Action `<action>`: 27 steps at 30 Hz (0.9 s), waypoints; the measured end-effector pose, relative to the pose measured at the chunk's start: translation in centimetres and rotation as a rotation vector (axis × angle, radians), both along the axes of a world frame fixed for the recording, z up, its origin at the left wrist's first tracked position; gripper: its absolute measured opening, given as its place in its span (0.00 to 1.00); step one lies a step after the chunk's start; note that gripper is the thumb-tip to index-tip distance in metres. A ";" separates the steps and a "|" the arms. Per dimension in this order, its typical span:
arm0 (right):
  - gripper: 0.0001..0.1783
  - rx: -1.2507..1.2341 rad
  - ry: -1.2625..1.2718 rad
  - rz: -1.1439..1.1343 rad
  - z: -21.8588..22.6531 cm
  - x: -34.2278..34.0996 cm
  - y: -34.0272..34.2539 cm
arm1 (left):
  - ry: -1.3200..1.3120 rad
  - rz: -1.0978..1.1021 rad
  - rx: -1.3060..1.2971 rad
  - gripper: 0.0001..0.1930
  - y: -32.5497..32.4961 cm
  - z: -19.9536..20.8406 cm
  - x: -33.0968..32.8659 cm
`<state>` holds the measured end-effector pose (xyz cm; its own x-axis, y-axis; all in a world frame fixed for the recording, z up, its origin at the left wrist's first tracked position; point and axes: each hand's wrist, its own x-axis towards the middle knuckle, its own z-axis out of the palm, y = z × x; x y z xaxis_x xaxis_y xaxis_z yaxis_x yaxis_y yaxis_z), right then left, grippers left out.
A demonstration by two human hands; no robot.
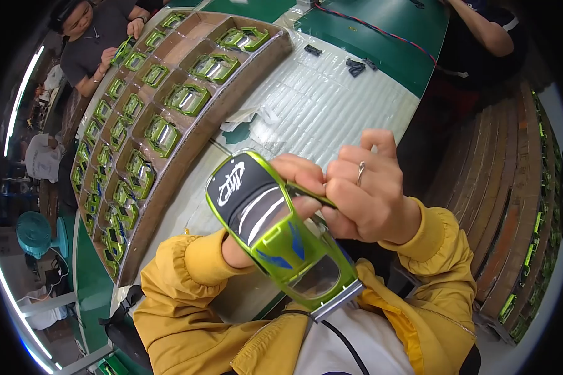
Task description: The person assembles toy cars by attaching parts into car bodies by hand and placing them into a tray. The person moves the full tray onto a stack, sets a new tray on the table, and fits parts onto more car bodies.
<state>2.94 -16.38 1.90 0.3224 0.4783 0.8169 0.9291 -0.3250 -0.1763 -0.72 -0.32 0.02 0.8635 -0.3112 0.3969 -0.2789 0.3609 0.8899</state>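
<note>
1 x glossy lime-green/black plastic toy-car shell (283,230), held from beneath by L hand (297,173), long axis far-L to near-R, just L of R hand (370,194), grip narrow on thin dark strip (314,195), shell's R edge.

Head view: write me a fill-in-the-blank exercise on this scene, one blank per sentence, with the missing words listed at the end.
1. Most of the ____ hand is hidden behind the car shell.
2. That car shell, like those in the divided tray, is mainly ____ in colour.
3. On one finger of the right hand there is a ____.
4. The person's jacket is ____.

Missing words: left; green; ring; yellow.
</note>
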 end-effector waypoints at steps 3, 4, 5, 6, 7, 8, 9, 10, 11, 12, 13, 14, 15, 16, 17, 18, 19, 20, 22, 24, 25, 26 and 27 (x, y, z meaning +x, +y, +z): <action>0.13 -0.052 0.035 0.023 0.5 -0.2 -0.4 | 0.191 -0.063 -0.046 0.08 0.5 1.0 -0.1; 0.13 -0.052 0.034 0.022 0.4 -0.2 -0.4 | 0.275 -0.114 -0.117 0.08 0.5 1.2 0.0; 0.13 -0.041 0.036 0.018 0.1 -0.2 -0.5 | 0.359 -0.165 -0.187 0.08 0.5 1.3 0.0; 0.13 -0.029 0.037 0.016 0.0 -0.1 -0.4 | 0.446 -0.152 -0.175 0.09 0.6 0.8 0.1; 0.13 -0.028 0.036 0.018 0.1 -0.1 -0.3 | 0.445 -0.150 -0.174 0.09 0.4 0.7 -0.1; 0.13 -0.013 0.070 0.012 0.2 -0.2 -0.3 | 0.494 -0.133 -0.206 0.09 0.1 0.7 -0.3; 0.13 0.001 0.104 0.007 0.2 -0.2 -0.2 | 0.543 -0.115 -0.239 0.09 0.0 0.6 -0.4; 0.13 0.002 0.103 0.008 0.2 -0.3 -0.2 | 0.559 -0.076 -0.143 0.10 0.2 0.5 -0.2; 0.13 0.010 0.147 0.024 0.2 -0.3 -0.2 | 0.558 -0.075 -0.142 0.10 0.2 0.5 -0.1; 0.12 0.018 0.190 0.040 0.2 -0.4 -0.2 | 0.549 -0.051 -0.151 0.10 0.1 0.6 0.0; 0.12 0.020 0.188 0.041 0.2 -0.5 -0.2 | 0.540 -0.027 -0.161 0.10 0.0 0.7 0.0; 0.12 0.033 0.219 0.048 0.3 -0.5 -0.2 | 0.565 0.014 -0.179 0.10 -0.3 1.1 -0.1; 0.11 0.047 0.249 0.058 0.3 -0.6 -0.1 | 0.563 0.017 -0.178 0.10 -0.4 1.0 -0.1; 0.11 0.048 0.247 0.061 0.2 -0.7 -0.2 | 0.509 0.000 -0.231 0.11 -0.5 0.6 0.0; 0.11 0.082 0.275 0.071 0.2 -0.8 -0.2 | 0.454 -0.017 -0.284 0.11 -0.5 0.5 0.1; 0.11 0.112 0.304 0.076 0.1 -0.8 -0.4 | 0.450 -0.014 -0.274 0.12 -0.6 1.0 0.0; 0.11 0.111 0.302 0.074 -0.1 -0.9 -0.6 | 0.448 -0.017 -0.275 0.12 -0.6 0.8 0.1; 0.12 0.145 0.361 0.071 -0.3 -1.1 -0.8 | 0.415 -0.043 -0.282 0.11 -0.5 0.6 0.4; 0.12 0.181 0.422 0.069 -0.6 -1.5 -0.7 | 0.383 -0.067 -0.288 0.11 -0.5 0.7 0.4; 0.13 0.244 0.502 0.019 -0.7 -1.8 -0.4 | 0.446 -0.044 -0.252 0.10 -0.4 1.5 0.3; 0.13 0.245 0.502 0.019 -0.7 -1.9 -0.3 | 0.446 -0.044 -0.251 0.10 -0.4 1.6 0.2; 0.13 0.204 0.437 -0.014 -0.6 -1.8 -0.2 | 0.376 -0.031 -0.197 0.10 -0.3 1.6 0.1; 0.13 0.161 0.372 -0.052 -0.6 -1.7 -0.2 | 0.307 -0.022 -0.146 0.09 -0.4 1.5 0.2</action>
